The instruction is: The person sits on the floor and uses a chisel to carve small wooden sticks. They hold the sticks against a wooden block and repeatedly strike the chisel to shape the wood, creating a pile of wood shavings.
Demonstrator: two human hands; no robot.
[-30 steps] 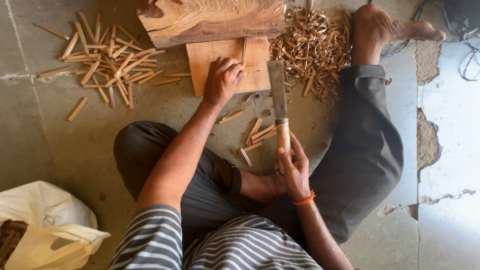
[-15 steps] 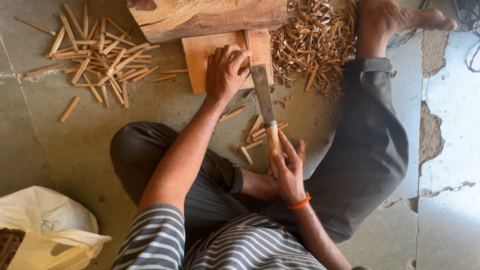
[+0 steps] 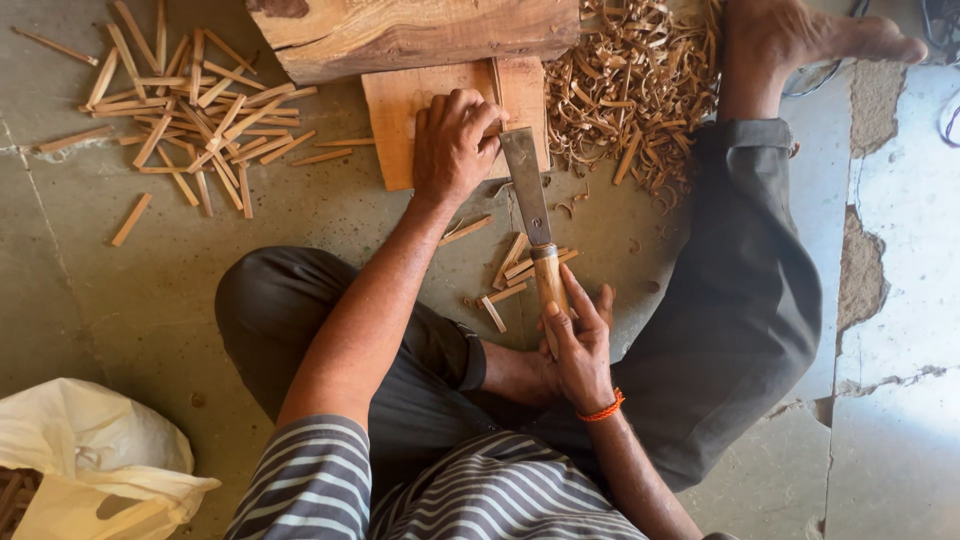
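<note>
Nearest the camera I see a striped shirt (image 3: 470, 495) and dark trousers (image 3: 700, 330); the person sits cross-legged on the concrete floor (image 3: 150, 290). A white plastic bag (image 3: 90, 460) lies at lower left, something brown showing at its mouth, too little to tell what.

Right hand (image 3: 580, 345), orange band (image 3: 602, 408) at the wrist, is wrapped around the wooden handle (image 3: 550, 290) of a broad-bladed knife (image 3: 526, 185). Thumb lies along the handle. The blade points away from the body, its tip up at the flat board (image 3: 400, 110).

Just left of the handle, a few short cut sticks (image 3: 515, 270) lie loose on the floor, between the two forearms.

Left hand (image 3: 452, 140) rests on the board, fingers curled shut, knuckles up. It sits right beside the blade tip. I cannot tell what it pinches; whatever it is stays hidden under the fingers. A thin upright sliver shows at the board just past the hand.

The board lies flat on the floor, butted against a thick rough log (image 3: 420, 35) beyond it.

Far left, a scattered pile of split sticks (image 3: 190, 110), pale wood, lying every direction. One stick (image 3: 131, 219) lies apart, nearer the knee.

Far right of the board, a heap of curled shavings (image 3: 635, 85) reaches the bare foot (image 3: 800, 40), which is stretched out at top right. The floor is cracked and patchy on the right side.
</note>
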